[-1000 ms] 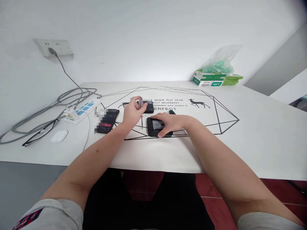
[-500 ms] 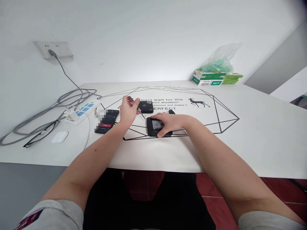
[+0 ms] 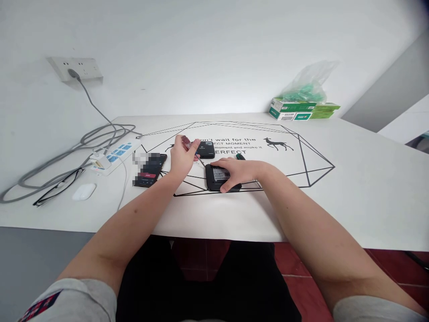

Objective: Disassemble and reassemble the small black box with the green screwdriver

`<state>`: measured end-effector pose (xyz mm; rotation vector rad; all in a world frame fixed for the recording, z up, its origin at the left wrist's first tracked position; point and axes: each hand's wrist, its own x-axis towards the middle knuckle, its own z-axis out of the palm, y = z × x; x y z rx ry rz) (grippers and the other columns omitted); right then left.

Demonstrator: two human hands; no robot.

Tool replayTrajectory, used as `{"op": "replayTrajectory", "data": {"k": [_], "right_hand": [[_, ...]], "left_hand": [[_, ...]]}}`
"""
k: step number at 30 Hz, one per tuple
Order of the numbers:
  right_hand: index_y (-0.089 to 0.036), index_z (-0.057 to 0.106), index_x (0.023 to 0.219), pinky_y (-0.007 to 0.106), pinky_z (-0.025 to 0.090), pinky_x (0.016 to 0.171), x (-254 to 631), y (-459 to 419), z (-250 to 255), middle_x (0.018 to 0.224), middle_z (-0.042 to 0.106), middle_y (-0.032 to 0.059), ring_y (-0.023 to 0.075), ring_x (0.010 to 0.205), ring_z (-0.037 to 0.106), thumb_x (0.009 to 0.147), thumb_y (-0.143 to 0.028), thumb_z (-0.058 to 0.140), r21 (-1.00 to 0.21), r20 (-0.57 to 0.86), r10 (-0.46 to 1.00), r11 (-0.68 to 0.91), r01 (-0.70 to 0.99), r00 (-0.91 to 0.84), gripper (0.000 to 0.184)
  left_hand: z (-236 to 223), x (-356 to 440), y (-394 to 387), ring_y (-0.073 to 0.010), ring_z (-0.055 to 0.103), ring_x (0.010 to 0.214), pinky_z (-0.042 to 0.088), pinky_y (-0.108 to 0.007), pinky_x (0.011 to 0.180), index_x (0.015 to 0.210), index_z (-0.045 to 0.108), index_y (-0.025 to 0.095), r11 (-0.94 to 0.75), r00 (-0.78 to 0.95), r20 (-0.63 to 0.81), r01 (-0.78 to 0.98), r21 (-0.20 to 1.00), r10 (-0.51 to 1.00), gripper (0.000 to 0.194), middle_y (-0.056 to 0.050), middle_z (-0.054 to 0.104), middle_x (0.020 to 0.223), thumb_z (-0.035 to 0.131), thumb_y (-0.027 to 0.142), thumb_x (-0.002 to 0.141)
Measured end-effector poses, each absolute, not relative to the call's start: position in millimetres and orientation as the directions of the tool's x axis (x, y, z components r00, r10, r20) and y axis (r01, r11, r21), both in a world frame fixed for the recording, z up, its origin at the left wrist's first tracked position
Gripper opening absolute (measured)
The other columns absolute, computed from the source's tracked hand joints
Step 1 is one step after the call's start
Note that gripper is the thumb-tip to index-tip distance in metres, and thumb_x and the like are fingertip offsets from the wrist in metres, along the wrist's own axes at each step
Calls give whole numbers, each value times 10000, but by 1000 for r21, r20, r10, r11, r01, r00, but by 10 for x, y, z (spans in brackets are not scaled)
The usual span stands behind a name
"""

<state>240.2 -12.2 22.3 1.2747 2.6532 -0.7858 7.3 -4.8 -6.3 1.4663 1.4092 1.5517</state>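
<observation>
Head view: a screwdriver is being held in the left hand, its fingers being closed around the reddish handle, and the thin shaft is being slanted down toward the far left corner of a labelled black case. Whether the tip is touching that corner cannot be told. The labelled black case is being held flat on the white table by the right hand, its fingers and thumb being spread across the top, partly over the label. Just beyond, a 2nd black case is being partly covered by the left hand. Beyond the right hand, a green-and-black object is being partly hidden. To the left, a phone is lying near the left wrist, while a power strip and glasses are lying farther off. At the back right, 2 green boxes are supporting a plastic bag.
</observation>
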Motion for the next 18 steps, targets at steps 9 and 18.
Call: {"op": "replayTrajectory", "data": {"k": [9,18], "right_hand": [[-286,472,1677,613,416,1296,2426,-98,199,1617,580,142,469,1542,464,659,-732,887,-425,-288,702,515,744,-651,1187],[-299,462,1683,615,430,1283,2412,-107,211,1611,583,140,474,1537,470,651,-736,890,-410,-289,710,515,753,-643,1200]], "left_hand": [[-52,134,-195,-162,747,662,626,-259,687,1453,566,339,-383,-110,425,275,882,898,606,35,721,862,861,343,924],[-24,91,-100,-154,731,596,652,-289,645,1288,496,311,-234,-175,287,274,933,942,439,34,681,883,754,196,952]]}}
